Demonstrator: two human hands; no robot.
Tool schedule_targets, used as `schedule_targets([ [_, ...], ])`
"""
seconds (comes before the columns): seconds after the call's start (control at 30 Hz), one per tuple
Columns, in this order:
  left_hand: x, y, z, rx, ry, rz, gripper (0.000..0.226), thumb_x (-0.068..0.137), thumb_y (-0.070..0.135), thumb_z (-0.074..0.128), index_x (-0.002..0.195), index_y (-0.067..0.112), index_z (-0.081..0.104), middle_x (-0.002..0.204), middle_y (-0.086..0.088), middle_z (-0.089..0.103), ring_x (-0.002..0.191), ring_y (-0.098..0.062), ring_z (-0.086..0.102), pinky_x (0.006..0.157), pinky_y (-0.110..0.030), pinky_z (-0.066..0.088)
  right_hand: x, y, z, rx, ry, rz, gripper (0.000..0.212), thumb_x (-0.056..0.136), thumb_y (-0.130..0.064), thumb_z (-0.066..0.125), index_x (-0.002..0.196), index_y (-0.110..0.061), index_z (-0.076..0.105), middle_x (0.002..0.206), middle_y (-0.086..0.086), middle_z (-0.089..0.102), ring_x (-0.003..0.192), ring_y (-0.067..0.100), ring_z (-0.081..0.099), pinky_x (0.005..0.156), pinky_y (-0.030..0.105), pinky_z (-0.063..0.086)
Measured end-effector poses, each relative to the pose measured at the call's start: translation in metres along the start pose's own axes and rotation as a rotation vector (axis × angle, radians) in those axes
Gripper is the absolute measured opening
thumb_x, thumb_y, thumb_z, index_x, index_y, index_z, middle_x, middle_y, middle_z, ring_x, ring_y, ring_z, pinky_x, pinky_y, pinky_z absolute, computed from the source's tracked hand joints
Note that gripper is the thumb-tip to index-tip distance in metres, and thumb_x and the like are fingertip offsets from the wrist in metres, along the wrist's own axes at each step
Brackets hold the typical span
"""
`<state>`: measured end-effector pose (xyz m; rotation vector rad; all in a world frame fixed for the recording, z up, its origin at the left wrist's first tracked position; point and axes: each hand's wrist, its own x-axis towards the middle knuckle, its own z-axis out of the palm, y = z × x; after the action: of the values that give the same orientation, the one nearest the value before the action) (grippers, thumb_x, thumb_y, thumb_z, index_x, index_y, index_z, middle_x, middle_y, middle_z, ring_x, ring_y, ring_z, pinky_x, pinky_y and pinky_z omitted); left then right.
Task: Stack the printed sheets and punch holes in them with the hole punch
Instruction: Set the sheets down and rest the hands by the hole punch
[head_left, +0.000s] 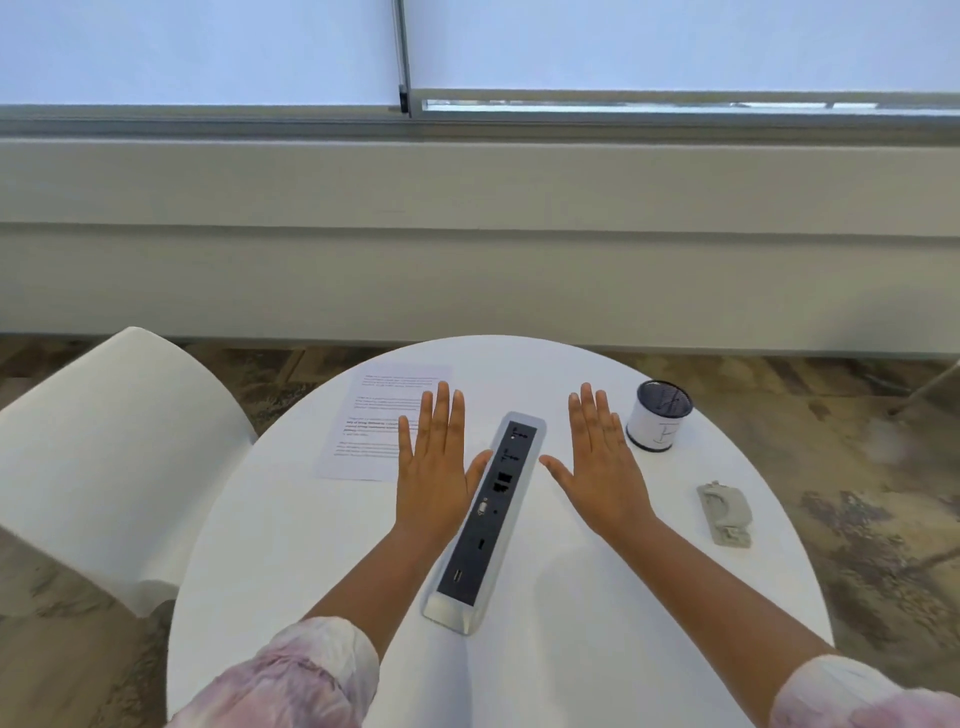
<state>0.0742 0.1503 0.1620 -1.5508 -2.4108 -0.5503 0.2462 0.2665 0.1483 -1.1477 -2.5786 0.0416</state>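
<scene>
1. My left hand (434, 462) is spread flat, palm down, fingers straight and together with the thumb splayed out, holding nothing.
2. My right hand (602, 462) mirrors it: flat, palm down, fingers extended, empty.
3. Both hands are over the round white table (571, 649), one on each side of the long power and data strip (488, 519) that runs down the table's middle at a slant. I cannot tell whether my palms touch the tabletop or are just above it.
4. My left thumb reaches the strip's left edge; my right thumb points toward its right edge and stops just short of it.
5. The printed sheets (379, 421) lie flat on the far left part of the table, text side up. My left fingers overlap their right edge. How many sheets there are I cannot tell.
6. The hole punch (723, 513), pale grey, lies on the right side of the table, well apart from the sheets and off to the right of my right hand.
7. A white cup with a dark mesh rim (660, 415) stands upright beyond the punch, near my right fingertips.
8. A white chair (114, 457) stands at the table's left.
9. My pale pink mottled sleeves (291, 675) are pushed up my forearms.
</scene>
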Motion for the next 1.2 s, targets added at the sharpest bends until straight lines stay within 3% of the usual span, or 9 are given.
schedule_targets([
  [0.1, -0.007, 0.020, 0.002, 0.006, -0.009, 0.005, 0.071, 0.090, 0.060, 0.005, 0.146, 0.017, 0.000, 0.154, -0.008, 0.005, 0.142, -0.030, 0.008, 0.112, -0.050, 0.005, -0.014, 0.018, -0.008, 0.004, 0.006, 0.014, 0.077, 0.088, -0.061, 0.013, 0.140, -0.020, -0.026, 0.151, -0.002, -0.028, 0.141, 0.016, -0.025, 0.116, 0.031, -0.009],
  [0.3, -0.019, 0.055, 0.017, -0.064, -0.041, 0.032, 0.069, 0.088, 0.060, 0.006, 0.141, 0.025, -0.020, 0.152, 0.004, -0.020, 0.141, -0.016, -0.019, 0.113, -0.036, -0.018, -0.035, 0.055, -0.017, 0.013, -0.003, 0.029, 0.079, 0.093, -0.053, 0.030, 0.141, -0.018, -0.021, 0.152, -0.001, -0.023, 0.140, 0.016, -0.024, 0.117, 0.032, -0.006],
  [0.5, -0.030, 0.084, 0.029, -0.075, -0.096, 0.041, 0.070, 0.084, 0.062, -0.008, 0.141, 0.022, -0.018, 0.152, 0.004, -0.019, 0.141, -0.016, -0.018, 0.114, -0.035, -0.015, -0.046, 0.094, -0.014, 0.020, -0.058, 0.048, 0.077, 0.089, -0.058, 0.019, 0.139, -0.018, -0.023, 0.149, -0.002, -0.026, 0.141, 0.016, -0.022, 0.116, 0.029, -0.009],
  [0.63, -0.044, 0.098, 0.046, -0.061, -0.140, 0.021, 0.068, 0.086, 0.059, -0.004, 0.140, 0.020, -0.018, 0.151, 0.004, -0.017, 0.140, -0.017, -0.019, 0.115, -0.037, -0.013, -0.054, 0.116, 0.000, 0.058, -0.101, 0.045, 0.075, 0.088, -0.058, 0.015, 0.139, -0.018, -0.023, 0.147, -0.004, -0.027, 0.140, 0.013, -0.021, 0.115, 0.027, -0.010],
  [0.7, -0.050, 0.102, 0.056, -0.037, -0.168, 0.018, 0.069, 0.086, 0.058, -0.003, 0.141, 0.018, -0.016, 0.152, 0.002, -0.015, 0.140, -0.019, -0.018, 0.114, -0.037, -0.012, -0.058, 0.126, 0.006, 0.045, -0.096, 0.042, 0.070, 0.095, -0.040, 0.035, 0.144, -0.009, -0.005, 0.153, 0.006, -0.009, 0.144, 0.021, -0.005, 0.117, 0.034, 0.002],
  [0.8, -0.058, 0.107, 0.071, -0.034, -0.206, -0.004, 0.068, 0.088, 0.057, -0.001, 0.141, 0.017, -0.015, 0.153, 0.001, -0.013, 0.142, -0.019, -0.014, 0.115, -0.037, -0.011, -0.063, 0.139, 0.015, 0.008, -0.037, 0.018, 0.060, 0.084, -0.004, 0.059, 0.137, 0.007, 0.033, 0.147, 0.024, 0.031, 0.135, 0.041, 0.031, 0.109, 0.048, 0.027],
  [0.83, -0.060, 0.108, 0.076, -0.046, -0.221, -0.016, 0.068, 0.088, 0.057, 0.000, 0.141, 0.018, -0.015, 0.153, 0.002, -0.013, 0.142, -0.018, -0.014, 0.116, -0.037, -0.010, -0.065, 0.145, 0.019, -0.010, -0.061, 0.021, 0.060, 0.082, 0.002, 0.057, 0.137, 0.007, 0.033, 0.147, 0.024, 0.032, 0.136, 0.041, 0.030, 0.110, 0.048, 0.026],
  [0.97, -0.073, 0.113, 0.097, -0.091, -0.292, -0.039, 0.070, 0.085, 0.058, -0.002, 0.140, 0.018, -0.017, 0.152, 0.003, -0.016, 0.141, -0.016, -0.018, 0.116, -0.034, -0.010, -0.076, 0.169, 0.038, -0.036, -0.195, 0.010, 0.066, 0.087, 0.001, 0.031, 0.147, -0.005, 0.005, 0.158, 0.011, 0.000, 0.146, 0.028, -0.004, 0.116, 0.033, -0.005],
  [1.2, -0.099, 0.119, 0.130, -0.143, -0.402, -0.056, 0.071, 0.081, 0.060, -0.004, 0.138, 0.021, -0.020, 0.150, 0.005, -0.019, 0.139, -0.013, -0.019, 0.113, -0.028, -0.012, -0.094, 0.191, 0.067, 0.005, -0.287, -0.032, 0.061, 0.091, -0.002, 0.031, 0.147, -0.008, 0.008, 0.158, 0.006, 0.005, 0.146, 0.022, -0.002, 0.115, 0.029, -0.006],
])
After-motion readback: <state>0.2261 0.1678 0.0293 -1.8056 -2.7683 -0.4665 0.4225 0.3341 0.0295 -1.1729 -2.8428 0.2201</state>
